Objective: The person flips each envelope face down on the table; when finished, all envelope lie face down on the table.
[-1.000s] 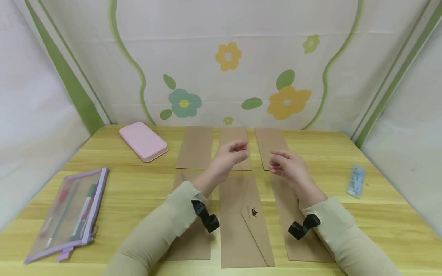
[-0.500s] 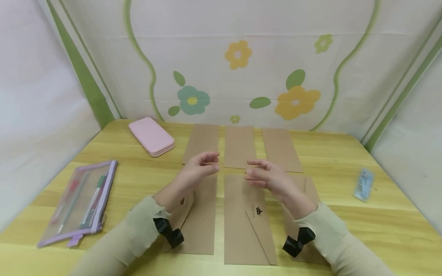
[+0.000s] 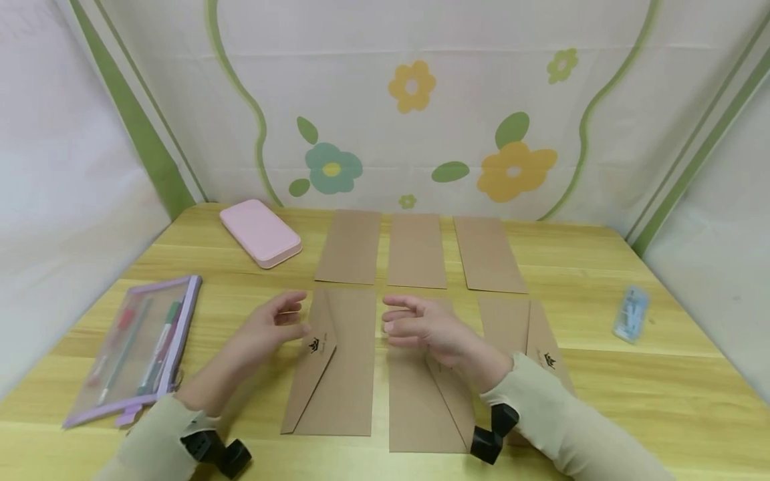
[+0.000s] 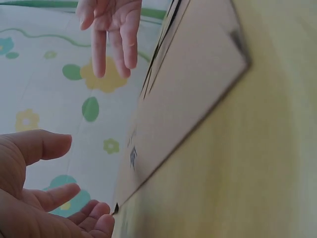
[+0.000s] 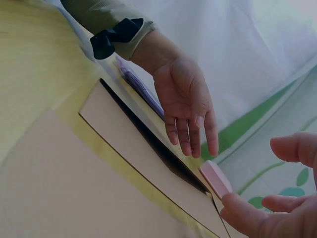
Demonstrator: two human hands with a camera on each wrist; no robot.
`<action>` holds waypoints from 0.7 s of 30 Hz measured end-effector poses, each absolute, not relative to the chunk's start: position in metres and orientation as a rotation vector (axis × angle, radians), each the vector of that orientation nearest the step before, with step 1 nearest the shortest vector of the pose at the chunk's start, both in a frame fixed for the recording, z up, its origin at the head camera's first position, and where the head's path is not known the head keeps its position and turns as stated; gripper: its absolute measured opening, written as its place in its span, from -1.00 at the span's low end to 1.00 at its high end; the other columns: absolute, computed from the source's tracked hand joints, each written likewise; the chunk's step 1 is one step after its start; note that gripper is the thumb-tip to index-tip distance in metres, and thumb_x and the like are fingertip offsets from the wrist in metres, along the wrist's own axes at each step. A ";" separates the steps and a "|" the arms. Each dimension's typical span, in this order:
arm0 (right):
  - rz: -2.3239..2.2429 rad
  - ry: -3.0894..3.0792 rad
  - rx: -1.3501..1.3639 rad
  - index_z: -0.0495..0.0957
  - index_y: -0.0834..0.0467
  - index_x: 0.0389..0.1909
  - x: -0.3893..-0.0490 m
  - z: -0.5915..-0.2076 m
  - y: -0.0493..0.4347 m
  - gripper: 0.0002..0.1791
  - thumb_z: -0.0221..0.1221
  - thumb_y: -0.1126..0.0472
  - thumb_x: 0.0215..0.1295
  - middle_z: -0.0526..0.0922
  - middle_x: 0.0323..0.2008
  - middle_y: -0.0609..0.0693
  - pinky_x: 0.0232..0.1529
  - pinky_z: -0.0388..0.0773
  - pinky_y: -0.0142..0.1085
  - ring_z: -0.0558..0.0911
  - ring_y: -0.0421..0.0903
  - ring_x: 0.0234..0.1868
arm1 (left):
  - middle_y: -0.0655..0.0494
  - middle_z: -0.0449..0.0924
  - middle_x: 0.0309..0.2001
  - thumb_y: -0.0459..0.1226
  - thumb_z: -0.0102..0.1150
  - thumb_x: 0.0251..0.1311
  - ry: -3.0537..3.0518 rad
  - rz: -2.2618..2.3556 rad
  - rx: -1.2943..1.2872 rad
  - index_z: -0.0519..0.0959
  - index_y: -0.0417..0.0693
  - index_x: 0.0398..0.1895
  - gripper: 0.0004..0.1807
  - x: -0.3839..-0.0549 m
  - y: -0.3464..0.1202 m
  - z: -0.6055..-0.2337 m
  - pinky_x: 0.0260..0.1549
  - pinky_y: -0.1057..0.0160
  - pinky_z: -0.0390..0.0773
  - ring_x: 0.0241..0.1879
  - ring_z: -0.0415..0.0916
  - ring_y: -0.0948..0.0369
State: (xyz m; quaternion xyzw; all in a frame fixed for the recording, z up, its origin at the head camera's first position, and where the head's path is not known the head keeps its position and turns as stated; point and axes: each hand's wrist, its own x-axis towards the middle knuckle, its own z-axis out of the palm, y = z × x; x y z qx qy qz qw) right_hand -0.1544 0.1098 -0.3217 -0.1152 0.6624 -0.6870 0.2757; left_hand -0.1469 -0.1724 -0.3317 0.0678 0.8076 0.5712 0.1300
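My left hand (image 3: 265,334), fingers loosely bent and holding nothing, hovers at the left side of the front-left brown paper envelope (image 3: 351,374). That envelope lies flap up, with a small black crown print on its flap. Over the top part of the front-middle envelope (image 3: 415,414) is my right hand (image 3: 430,331), also empty, hiding some of its flap. A front-right envelope (image 3: 505,321) is partly covered by the right forearm. In the right wrist view, the left hand (image 5: 183,94) appears palm inward beside the dark gap under an envelope flap (image 5: 148,139).
Behind them lie a back-left envelope (image 3: 349,247), a back-middle one (image 3: 416,250) and a back-right one (image 3: 490,254), plain side up. A pink case (image 3: 261,232) stands at the back left. A purple-edged zip pouch (image 3: 135,347) holds pens. A small light-blue packet (image 3: 631,314) lies right.
Both hands have moved left and nearer the body. The left has come off the front-left envelope to its side; the right has passed from the right-hand envelopes to the front-middle one.
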 end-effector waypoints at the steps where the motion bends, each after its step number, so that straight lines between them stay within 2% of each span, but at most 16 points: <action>1: -1.840 1.764 -0.315 0.04 0.37 0.35 -0.154 -0.322 0.107 -0.27 0.11 0.37 0.17 0.18 0.26 0.43 0.10 0.46 -0.16 0.31 0.26 0.25 | -0.34 0.12 0.28 -0.35 0.14 0.16 2.352 1.637 0.185 0.08 -0.29 0.36 -0.28 -0.144 -0.175 -0.332 0.20 -0.08 0.26 0.26 0.14 -0.19; 7: -1.844 1.714 -0.314 0.02 0.33 0.37 -0.151 -0.324 0.095 -0.25 0.10 0.37 0.16 0.06 0.32 0.43 0.19 0.36 -0.08 0.21 0.25 0.31 | -0.38 0.09 0.31 -0.29 0.12 0.20 2.312 1.590 0.157 0.02 -0.29 0.39 -0.25 -0.135 -0.181 -0.332 0.22 -0.11 0.22 0.27 0.15 -0.20; 13: -1.812 1.717 -0.275 0.07 0.30 0.35 -0.151 -0.329 0.086 -0.29 0.11 0.34 0.18 0.10 0.31 0.40 0.22 0.30 0.01 0.27 0.19 0.28 | -0.38 0.12 0.30 -0.30 0.08 0.23 2.284 1.622 0.129 0.03 -0.36 0.36 -0.29 -0.130 -0.181 -0.334 0.23 -0.06 0.23 0.27 0.16 -0.18; 21: -1.828 1.704 -0.241 0.10 0.28 0.32 -0.151 -0.335 0.078 -0.33 0.11 0.33 0.20 0.14 0.31 0.34 0.21 0.31 0.00 0.30 0.15 0.26 | -0.36 0.22 0.26 -0.37 0.06 0.21 2.323 1.643 0.132 0.13 -0.45 0.29 -0.38 -0.130 -0.176 -0.340 0.16 0.13 0.36 0.25 0.23 -0.13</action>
